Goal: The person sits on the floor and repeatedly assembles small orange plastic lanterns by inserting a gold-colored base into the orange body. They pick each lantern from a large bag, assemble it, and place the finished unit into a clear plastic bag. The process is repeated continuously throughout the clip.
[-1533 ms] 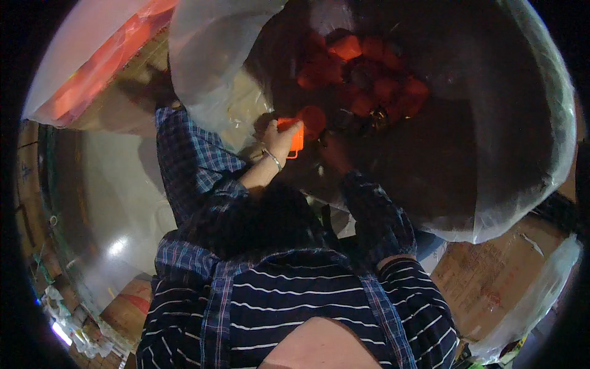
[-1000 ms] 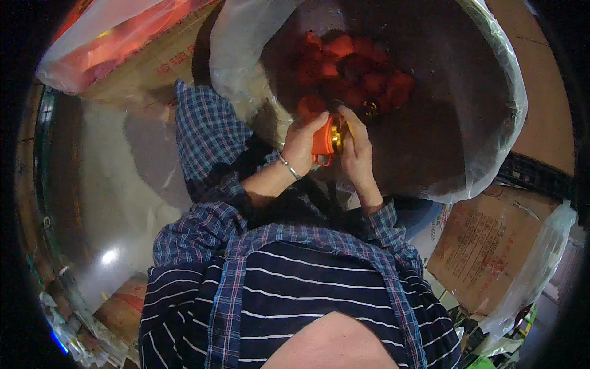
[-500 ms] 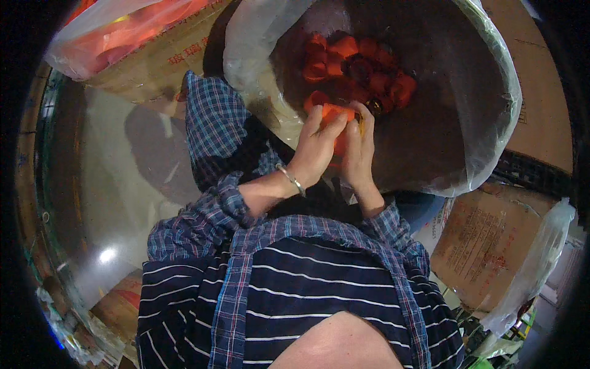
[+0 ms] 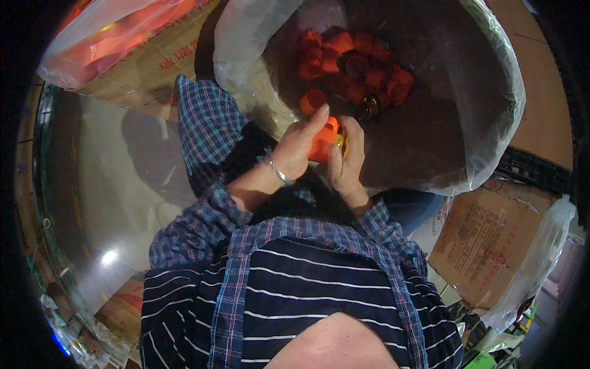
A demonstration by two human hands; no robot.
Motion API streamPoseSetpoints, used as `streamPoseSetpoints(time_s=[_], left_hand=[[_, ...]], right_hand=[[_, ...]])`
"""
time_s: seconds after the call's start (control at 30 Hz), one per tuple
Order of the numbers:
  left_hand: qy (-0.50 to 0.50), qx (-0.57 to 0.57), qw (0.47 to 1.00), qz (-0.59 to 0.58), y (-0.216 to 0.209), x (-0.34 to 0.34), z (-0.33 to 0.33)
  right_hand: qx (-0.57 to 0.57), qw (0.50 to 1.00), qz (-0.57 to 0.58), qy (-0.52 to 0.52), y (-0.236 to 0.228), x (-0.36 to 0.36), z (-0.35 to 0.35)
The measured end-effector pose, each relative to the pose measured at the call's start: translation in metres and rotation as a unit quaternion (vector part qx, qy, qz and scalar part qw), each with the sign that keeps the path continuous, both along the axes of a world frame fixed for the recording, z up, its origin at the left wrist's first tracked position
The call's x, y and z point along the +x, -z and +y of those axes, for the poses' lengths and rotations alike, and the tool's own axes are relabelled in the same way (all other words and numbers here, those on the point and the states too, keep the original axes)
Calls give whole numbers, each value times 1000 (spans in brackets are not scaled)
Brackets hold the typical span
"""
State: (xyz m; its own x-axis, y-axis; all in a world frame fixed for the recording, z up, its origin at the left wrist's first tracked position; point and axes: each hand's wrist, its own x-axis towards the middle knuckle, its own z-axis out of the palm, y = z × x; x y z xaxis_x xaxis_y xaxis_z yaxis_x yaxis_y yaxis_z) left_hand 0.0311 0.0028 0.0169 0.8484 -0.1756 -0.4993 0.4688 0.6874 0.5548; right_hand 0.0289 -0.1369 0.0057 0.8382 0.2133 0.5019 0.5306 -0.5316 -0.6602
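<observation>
My left hand [image 4: 294, 150] is closed around an orange plastic cup-shaped piece [image 4: 321, 147], its thumb along the top. Against that piece, my right hand [image 4: 349, 161] pinches a small shiny yellow-gold part [image 4: 340, 140] between thumb and fingers. Both hands are together over the near edge of a wide container lined with clear plastic [image 4: 515, 92]. Just beyond them, a single orange cup [image 4: 313, 101] lies inside the container. Farther in rests a heap of red-orange cups [image 4: 364, 44], with a dark gold ring-like piece [image 4: 370, 107] at its near side.
A cardboard box [image 4: 175, 54] holding a clear bag of orange pieces [image 4: 117, 43] stands at the far left. Another carton [image 4: 479, 246] with a plastic sheet [image 4: 541, 264] over its edge is at the right. Pale floor [image 4: 110, 184] extends on the left.
Both hands have drawn slightly nearer and left with the orange piece. The yellow-gold part now shows more plainly, and the lone cup in the container is less covered.
</observation>
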Motion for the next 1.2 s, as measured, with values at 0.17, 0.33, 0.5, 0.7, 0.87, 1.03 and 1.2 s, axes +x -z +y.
streamPoseSetpoints(time_s=[0.17, 0.33, 0.5, 0.7, 0.87, 1.03, 1.2], left_hand=[[-50, 15, 999, 0, 7, 1, -3], [-89, 226, 958, -153, 14, -11, -25], [-72, -12, 996, 59, 27, 4, -12], [10, -38, 993, 114, 52, 3, -3], [18, 12, 988, 150, 74, 28, -4], [-14, 394, 919, -19, 112, 62, -16], [96, 747, 608, -251, 153, 73, -2]], right_hand=[[80, 981, 175, -26, 7, 13, -6], [345, 824, 435, 114, 22, 16, 14], [0, 993, 97, 72, 21, 8, 5], [-110, 989, 36, -90, 22, 16, -19], [-135, 980, 50, -140, 39, 44, -28], [68, 899, 426, -76, 122, 78, -63], [-295, 895, 332, -40, 261, 166, -163]])
